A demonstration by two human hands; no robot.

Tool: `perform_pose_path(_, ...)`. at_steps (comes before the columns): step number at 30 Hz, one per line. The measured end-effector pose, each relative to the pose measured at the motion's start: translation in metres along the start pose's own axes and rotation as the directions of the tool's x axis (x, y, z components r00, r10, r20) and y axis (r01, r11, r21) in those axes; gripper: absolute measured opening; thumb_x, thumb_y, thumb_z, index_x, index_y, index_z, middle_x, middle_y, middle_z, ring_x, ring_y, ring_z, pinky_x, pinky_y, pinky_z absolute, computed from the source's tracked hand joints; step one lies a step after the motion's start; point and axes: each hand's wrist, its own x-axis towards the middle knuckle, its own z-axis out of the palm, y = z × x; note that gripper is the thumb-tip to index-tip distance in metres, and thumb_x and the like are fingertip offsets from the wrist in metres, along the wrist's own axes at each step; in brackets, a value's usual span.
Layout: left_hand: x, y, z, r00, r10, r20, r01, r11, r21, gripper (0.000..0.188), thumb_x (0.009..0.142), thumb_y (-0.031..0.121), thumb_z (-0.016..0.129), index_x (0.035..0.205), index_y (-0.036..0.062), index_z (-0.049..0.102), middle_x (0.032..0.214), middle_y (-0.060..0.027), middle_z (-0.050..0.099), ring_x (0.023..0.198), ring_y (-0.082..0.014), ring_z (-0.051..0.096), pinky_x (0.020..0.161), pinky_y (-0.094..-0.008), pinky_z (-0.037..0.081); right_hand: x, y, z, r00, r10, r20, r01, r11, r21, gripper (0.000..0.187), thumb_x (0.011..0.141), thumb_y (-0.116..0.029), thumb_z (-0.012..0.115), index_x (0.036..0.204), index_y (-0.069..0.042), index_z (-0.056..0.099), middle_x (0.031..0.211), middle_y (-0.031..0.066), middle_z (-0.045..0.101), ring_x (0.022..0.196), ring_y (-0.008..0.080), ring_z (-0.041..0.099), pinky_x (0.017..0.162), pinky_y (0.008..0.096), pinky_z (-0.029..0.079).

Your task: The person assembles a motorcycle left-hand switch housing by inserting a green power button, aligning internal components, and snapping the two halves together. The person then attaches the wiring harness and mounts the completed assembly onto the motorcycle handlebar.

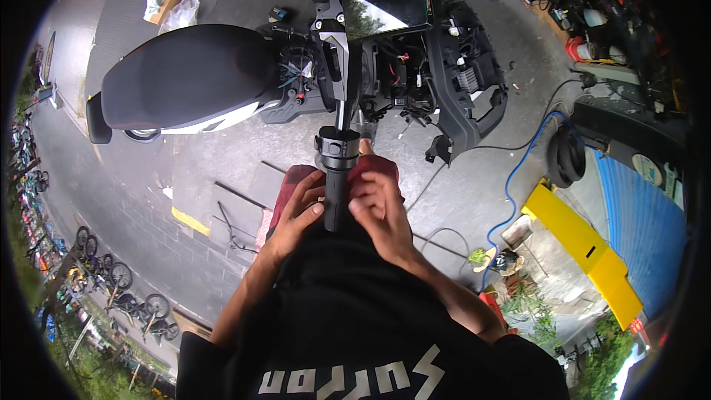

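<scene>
A black rubber handlebar grip (335, 204) points toward me between my hands. Above it, the switch housing (338, 148) sits on the handlebar of a partly stripped scooter. My left hand (298, 211) hovers on the left of the grip, its fingers apart and its thumb close to the rubber. On the other side, my right hand (381, 215) has loosely bent, separated fingers, with the thumb near the grip. Neither hand wraps round it; whether a fingertip touches it, I cannot tell. Exposed wiring (400, 74) shows beyond the handlebar, beside a dark glossy screen (385, 0).
The scooter's long black seat (189, 74) reaches left, and a black front frame (466, 81) stands right. A blue hose (511, 185) and cables cross the floor at right, near tyres (565, 155) and a yellow metal piece (581, 248). Parked bicycles (118, 274) line the lower left.
</scene>
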Motion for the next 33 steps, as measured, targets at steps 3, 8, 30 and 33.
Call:
perform_pose_path(3,0.002,0.020,-0.023,0.994,-0.060,-0.086,0.056,0.997,-0.047,0.082,0.099,0.043,0.066,0.164,0.0100,0.028,0.149,-0.0163,0.054,0.133,-0.0321,0.058,0.111,-0.0463,0.046,-0.008,0.000,0.016,0.992,0.035,0.117,-0.025,0.996,-0.084,0.086,0.090,-0.036,0.085,0.148,0.000,0.034,0.118,0.0202,0.070,0.101,0.0277,0.073,0.086,0.0366,0.060)
perform_pose_path(8,0.047,0.072,-0.056,0.989,0.148,-0.018,-0.142,0.970,0.197,0.068,0.098,-0.006,0.051,0.162,0.0105,0.034,0.147,-0.0121,0.057,0.129,-0.0237,0.060,0.108,-0.0379,0.050,-0.006,-0.014,0.040,1.000,0.017,-0.009,-0.018,0.972,-0.235,0.086,0.088,-0.034,0.087,0.148,-0.001,0.036,0.115,0.0194,0.071,0.095,0.0313,0.075,0.084,0.0392,0.060)
perform_pose_path(30,0.168,0.135,-0.045,0.664,-0.261,0.700,0.100,0.960,0.263,0.057,0.104,0.023,0.053,0.155,-0.0008,0.045,0.156,-0.0186,0.049,0.133,-0.0302,0.059,0.116,-0.0473,0.046,0.003,-0.048,0.154,0.493,-0.544,-0.679,-0.247,0.661,-0.709,0.082,0.079,-0.007,0.085,0.152,-0.011,0.049,0.149,0.0179,0.055,0.136,0.0417,0.053,0.112,0.0462,0.047)
perform_pose_path(33,0.168,0.147,-0.034,0.686,-0.334,0.647,0.140,0.933,0.333,0.068,0.105,0.049,0.057,0.148,-0.0028,0.047,0.145,-0.0167,0.057,0.129,-0.0307,0.061,0.113,-0.0478,0.048,0.018,-0.044,0.154,0.472,-0.585,-0.659,-0.191,0.662,-0.725,0.082,0.078,-0.014,0.087,0.151,-0.010,0.050,0.148,0.0172,0.055,0.133,0.0419,0.054,0.111,0.0462,0.048)
